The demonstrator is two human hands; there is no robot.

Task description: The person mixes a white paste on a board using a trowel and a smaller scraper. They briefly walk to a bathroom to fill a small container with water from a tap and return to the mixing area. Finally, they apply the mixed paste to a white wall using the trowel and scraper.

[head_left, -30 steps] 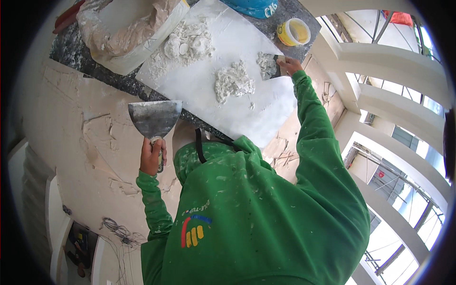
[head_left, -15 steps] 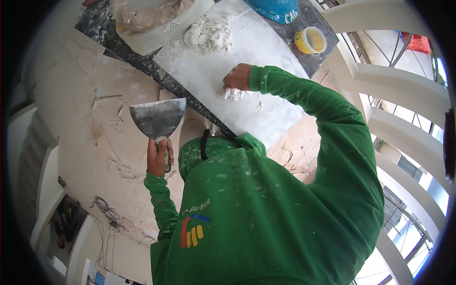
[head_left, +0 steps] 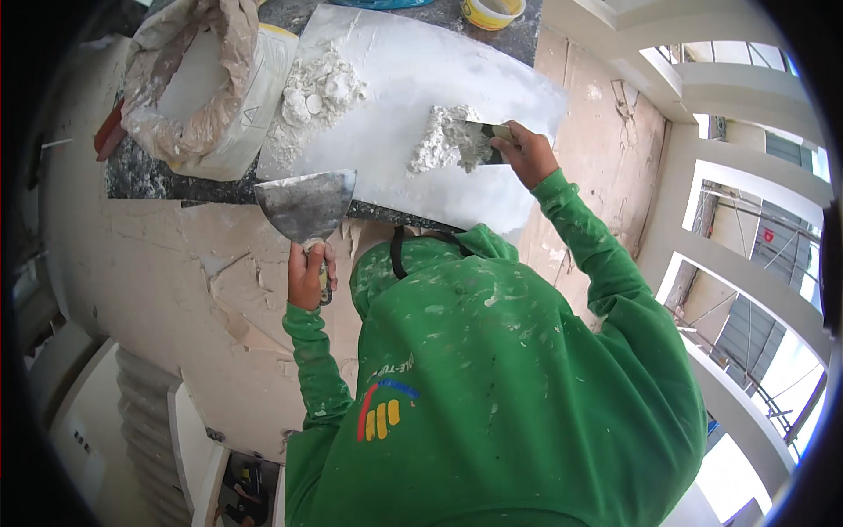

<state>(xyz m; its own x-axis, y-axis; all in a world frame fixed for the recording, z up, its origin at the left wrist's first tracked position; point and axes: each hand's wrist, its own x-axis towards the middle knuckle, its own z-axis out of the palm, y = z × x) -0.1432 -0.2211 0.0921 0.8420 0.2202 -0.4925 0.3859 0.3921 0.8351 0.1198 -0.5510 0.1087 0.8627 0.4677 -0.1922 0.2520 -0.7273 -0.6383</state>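
Observation:
My left hand is closed round the handle of a wide putty knife, its broad metal blade held up beside the near edge of the white board. Over the board's right part, my right hand grips a second putty knife. The second blade is partly hidden by lumpy white putty at its front; I cannot tell how much lies on the blade and how much on the board. A larger heap of crumbly white putty sits further left on the board.
An opened bag with a rolled paper rim stands left of the board on a dark, dusty tabletop. At the far edge are a yellow tub and part of a blue helmet. White columns and openings line the right side.
My right hand has moved right across the board, and its putty knife now shows. The putty there looks larger. My left hand still holds the wide knife; the view has turned.

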